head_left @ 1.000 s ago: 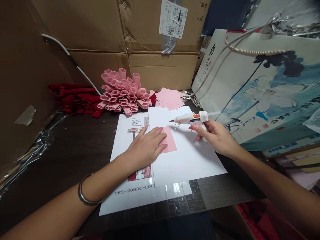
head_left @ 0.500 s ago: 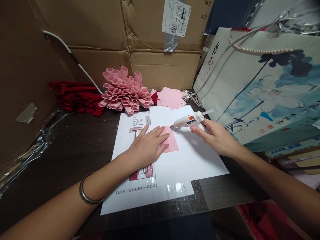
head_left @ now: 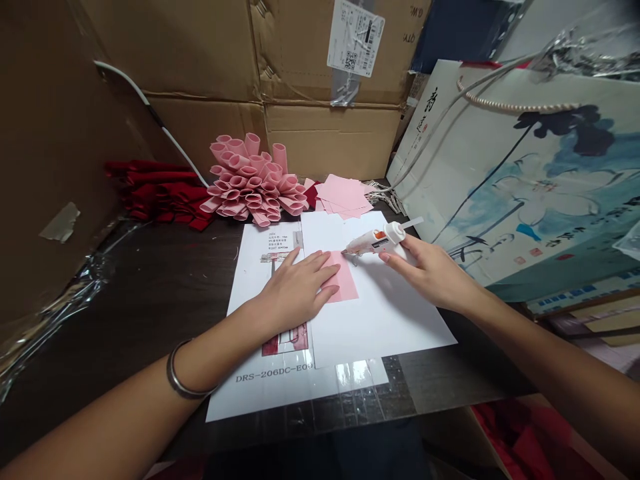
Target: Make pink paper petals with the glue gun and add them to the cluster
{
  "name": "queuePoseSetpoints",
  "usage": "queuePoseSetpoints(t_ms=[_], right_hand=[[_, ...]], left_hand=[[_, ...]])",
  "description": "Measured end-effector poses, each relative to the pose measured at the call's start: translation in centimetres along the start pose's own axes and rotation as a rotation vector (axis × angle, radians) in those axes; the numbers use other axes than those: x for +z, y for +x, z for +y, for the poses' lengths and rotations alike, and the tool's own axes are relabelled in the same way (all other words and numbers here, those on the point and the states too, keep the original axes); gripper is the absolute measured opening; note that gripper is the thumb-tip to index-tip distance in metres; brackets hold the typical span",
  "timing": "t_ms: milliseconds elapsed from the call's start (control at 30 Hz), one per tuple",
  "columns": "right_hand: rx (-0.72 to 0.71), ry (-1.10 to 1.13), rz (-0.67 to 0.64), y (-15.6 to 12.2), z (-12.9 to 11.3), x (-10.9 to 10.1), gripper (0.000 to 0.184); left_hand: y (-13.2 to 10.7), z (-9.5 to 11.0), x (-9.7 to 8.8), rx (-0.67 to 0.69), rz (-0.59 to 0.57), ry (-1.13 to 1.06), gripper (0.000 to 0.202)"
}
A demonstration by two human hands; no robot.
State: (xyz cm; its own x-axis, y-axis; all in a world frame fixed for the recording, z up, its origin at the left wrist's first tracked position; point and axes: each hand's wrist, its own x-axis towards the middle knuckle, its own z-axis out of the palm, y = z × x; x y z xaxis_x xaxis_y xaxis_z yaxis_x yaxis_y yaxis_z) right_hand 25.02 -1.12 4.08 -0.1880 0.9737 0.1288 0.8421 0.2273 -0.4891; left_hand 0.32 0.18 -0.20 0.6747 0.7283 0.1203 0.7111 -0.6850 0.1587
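Observation:
My left hand [head_left: 297, 290] lies flat with fingers stretched over the left part of a pink square sheet [head_left: 344, 285], pressing it on white paper [head_left: 380, 320]. My right hand [head_left: 427, 270] is wrapped round a white hot glue gun [head_left: 377, 241], with a clear glue stick jutting from its back. The gun's nozzle is at the top right corner of the pink sheet; whether it touches cannot be made out. Under the white paper lies a printed sheet [head_left: 245, 393] with a picture and lettering, partly covered by my left hand and forearm.
Behind the paper stand a heap of rolled pink cones [head_left: 255, 180], a stack of pink squares [head_left: 343, 195] and metal clips [head_left: 387, 197]. Dark red pieces [head_left: 155, 193] lie at the left. Cardboard [head_left: 330, 140] walls the back; a painted paper bag [head_left: 525, 180] and grey cable border the right.
The view has shifted slightly. Both hands and the glue gun keep nearly the same place over the pink sheet, the nozzle staying near its top right corner.

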Motion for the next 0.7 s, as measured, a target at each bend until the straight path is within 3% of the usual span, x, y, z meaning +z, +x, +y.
queuePoseSetpoints(t_ms=[700], right_hand=[[0.007,-0.038,0.000,-0.55,-0.18,0.07,0.037]], left_hand=[[0.03,0.00,-0.08,0.005,-0.008,-0.005,0.038]])
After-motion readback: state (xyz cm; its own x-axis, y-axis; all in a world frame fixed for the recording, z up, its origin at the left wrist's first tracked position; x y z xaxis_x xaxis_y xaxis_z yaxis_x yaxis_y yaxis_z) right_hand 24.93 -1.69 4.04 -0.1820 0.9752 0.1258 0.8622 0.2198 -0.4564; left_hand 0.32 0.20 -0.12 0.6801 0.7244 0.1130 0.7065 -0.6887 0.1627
